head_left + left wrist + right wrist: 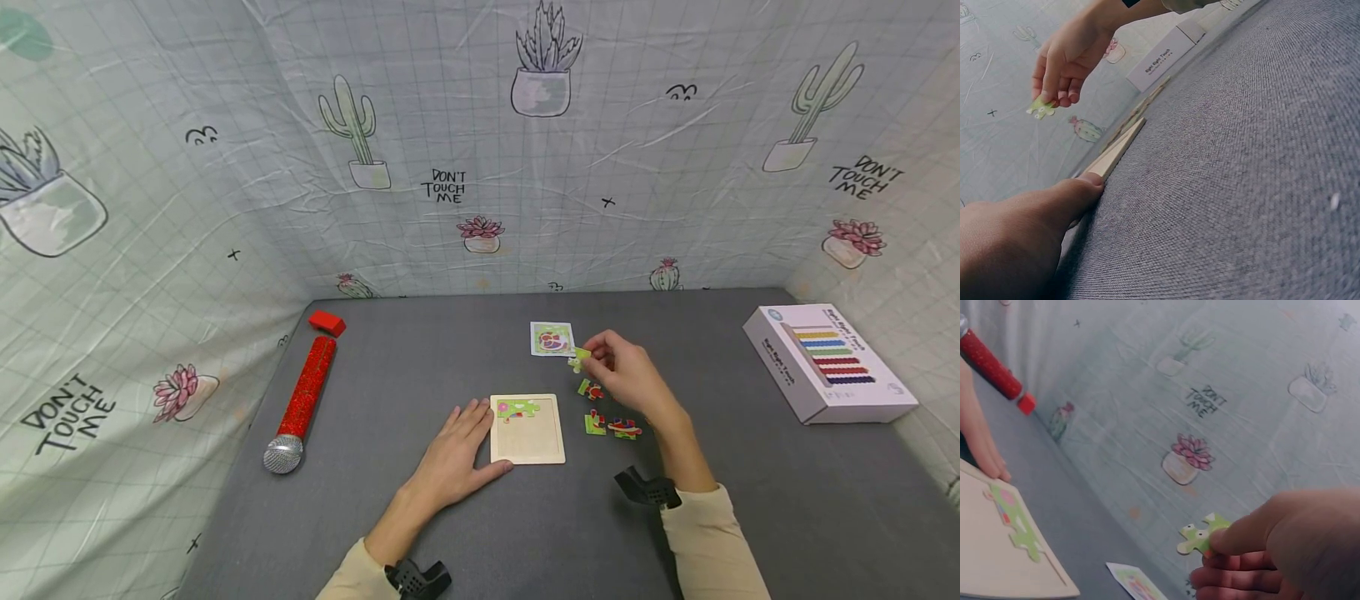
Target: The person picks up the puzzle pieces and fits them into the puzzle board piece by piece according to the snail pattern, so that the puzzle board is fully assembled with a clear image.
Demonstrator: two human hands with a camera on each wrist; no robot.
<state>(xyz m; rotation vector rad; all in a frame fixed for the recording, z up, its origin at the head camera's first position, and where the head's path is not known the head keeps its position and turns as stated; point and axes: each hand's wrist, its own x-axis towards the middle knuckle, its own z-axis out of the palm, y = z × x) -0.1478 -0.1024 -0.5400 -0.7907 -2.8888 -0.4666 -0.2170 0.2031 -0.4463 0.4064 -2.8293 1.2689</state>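
Observation:
My right hand [630, 379] pinches a green jigsaw puzzle piece [1196, 536] between thumb and fingers, raised above the table beside the picture card [542, 328]. A square wooden puzzle board [534, 443] lies flat in front of me, with green puzzle pieces [517, 407] placed along its upper left inside. My left hand [453, 467] rests at the board's left side, fingers extended along that edge and thumb at the lower left corner. Loose pieces lie right of the board: a red and green piece [592, 389], another below it [595, 423], and a third [625, 427] beside that.
A red glittery microphone [303, 400] lies at the left, with a red block [327, 323] beyond its end. At the right stands a white box [832, 367] with a colourful picture. A patterned cloth [585, 208] hangs behind the grey table [420, 350].

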